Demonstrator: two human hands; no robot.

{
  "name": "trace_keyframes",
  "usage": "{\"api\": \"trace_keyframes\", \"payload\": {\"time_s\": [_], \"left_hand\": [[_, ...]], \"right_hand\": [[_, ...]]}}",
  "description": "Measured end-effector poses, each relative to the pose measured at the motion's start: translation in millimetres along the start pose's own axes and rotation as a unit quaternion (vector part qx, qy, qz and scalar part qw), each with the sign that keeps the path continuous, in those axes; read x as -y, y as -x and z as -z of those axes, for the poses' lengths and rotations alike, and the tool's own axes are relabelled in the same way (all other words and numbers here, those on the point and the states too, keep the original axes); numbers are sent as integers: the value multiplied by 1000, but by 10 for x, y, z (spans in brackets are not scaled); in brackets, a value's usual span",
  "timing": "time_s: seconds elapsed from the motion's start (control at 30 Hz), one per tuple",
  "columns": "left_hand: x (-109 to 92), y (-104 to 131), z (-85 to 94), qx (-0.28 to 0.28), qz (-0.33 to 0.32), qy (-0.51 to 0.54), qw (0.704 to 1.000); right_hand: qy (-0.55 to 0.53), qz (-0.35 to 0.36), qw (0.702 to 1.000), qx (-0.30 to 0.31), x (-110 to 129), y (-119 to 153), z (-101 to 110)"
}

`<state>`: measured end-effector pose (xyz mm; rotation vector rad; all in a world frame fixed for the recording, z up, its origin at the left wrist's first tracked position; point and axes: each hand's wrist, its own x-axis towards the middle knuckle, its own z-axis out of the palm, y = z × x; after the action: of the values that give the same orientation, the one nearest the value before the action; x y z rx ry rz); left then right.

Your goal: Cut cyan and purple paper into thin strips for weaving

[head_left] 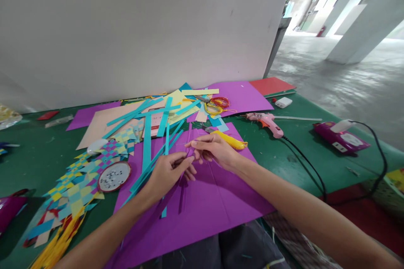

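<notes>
My left hand and my right hand meet over a large purple sheet. Both are closed, with fingertips pinching a narrow purple paper strip that runs up between them. Under and beside my left hand lie several blue paper strips, some wide and some thin. A yellow utility knife rests just beyond my right hand. The lower part of the strip is partly hidden by my fingers.
Scissors lie among paper scraps at the back. To the right are a pink glue gun and a purple power block with a black cord. Woven paper pieces and a dish of googly eyes are at the left. A white panel stands behind.
</notes>
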<state>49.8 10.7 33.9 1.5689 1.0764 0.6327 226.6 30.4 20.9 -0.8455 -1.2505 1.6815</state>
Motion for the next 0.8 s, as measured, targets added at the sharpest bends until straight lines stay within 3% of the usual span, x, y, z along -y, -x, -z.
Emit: {"api": "trace_keyframes", "payload": {"time_s": [0.3, 0.5, 0.67, 0.8], "left_hand": [[-19, 20, -24, 22, 19, 12, 1000], [15, 28, -12, 31, 19, 45, 998], [34, 10, -4, 29, 18, 56, 998], [32, -2, -15, 29, 20, 45, 998]], "right_hand": [[22, 19, 999, -46, 12, -15, 68], [31, 11, 999, -33, 26, -23, 66], [84, -7, 996, 21, 23, -4, 53], [64, -8, 998, 10, -41, -14, 17]]}}
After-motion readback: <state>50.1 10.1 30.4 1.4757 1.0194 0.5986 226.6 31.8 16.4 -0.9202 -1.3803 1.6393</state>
